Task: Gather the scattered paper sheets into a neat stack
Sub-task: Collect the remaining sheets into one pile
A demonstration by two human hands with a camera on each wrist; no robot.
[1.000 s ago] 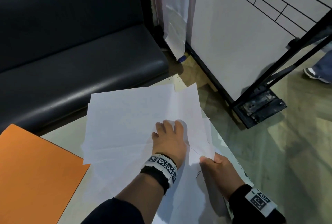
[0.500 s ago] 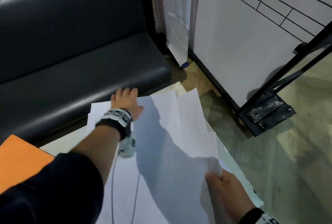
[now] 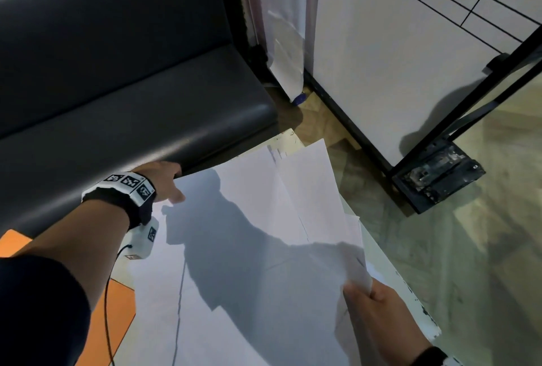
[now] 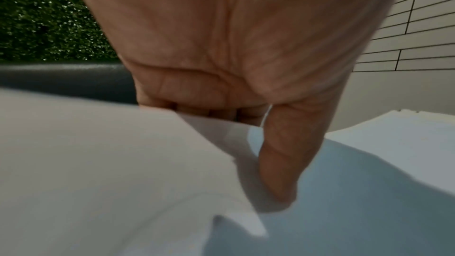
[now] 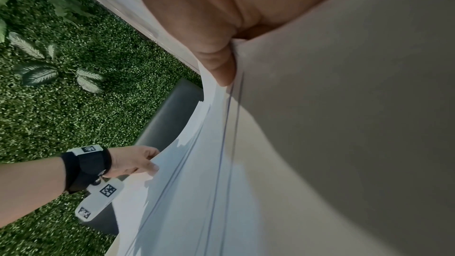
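Several white paper sheets (image 3: 264, 233) lie fanned and overlapping on a pale table (image 3: 286, 141). My left hand (image 3: 168, 182) reaches to their far left corner. Its thumb (image 4: 280, 163) lies on top of the sheets (image 4: 110, 163) and its fingers curl under the far edge, pinching them. My right hand (image 3: 372, 304) pinches the near right corner of the sheets between thumb (image 5: 219, 61) and fingers, lifting it a little off the table. In the right wrist view the sheets (image 5: 246, 163) bow between my two hands, with the left hand (image 5: 138, 161) at the far end.
An orange sheet or folder (image 3: 117, 315) lies on the table at the left, partly under my left arm. A black padded bench (image 3: 117, 87) stands close behind the table. At the right are a tiled floor (image 3: 484, 263), a white panel (image 3: 381, 57) and a black metal stand foot (image 3: 437, 172).
My left hand has left the middle of the sheets, reached to their far left corner and taken hold of it. My right hand keeps its pinch on the near right corner.
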